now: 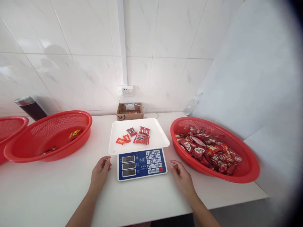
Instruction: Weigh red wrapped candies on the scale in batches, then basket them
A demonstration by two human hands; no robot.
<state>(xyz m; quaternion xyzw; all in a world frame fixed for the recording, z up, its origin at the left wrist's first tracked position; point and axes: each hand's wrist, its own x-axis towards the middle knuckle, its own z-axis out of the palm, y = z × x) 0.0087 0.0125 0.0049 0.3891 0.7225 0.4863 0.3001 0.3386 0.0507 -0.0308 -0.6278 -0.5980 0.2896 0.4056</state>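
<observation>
A blue-faced digital scale (141,164) stands at the table's middle, its white pan (156,138) carrying several small red snack packets (141,139). My left hand (100,174) rests on the table just left of the scale, fingers loosely curled, holding nothing. On the scale's right side my right hand (181,178) lies in the same way, fingers loosely curled and empty. A red basket (246,171) full of red packets (208,150) sits to the right of my right hand.
At the left, a red basket (59,148) holds a few yellow and dark packets (74,133); another red basket (14,121) shows at the far left edge. A small cardboard box (129,111), a wall socket (126,91), a dark cylinder (30,107) and a clear bottle (192,104) stand along the tiled wall.
</observation>
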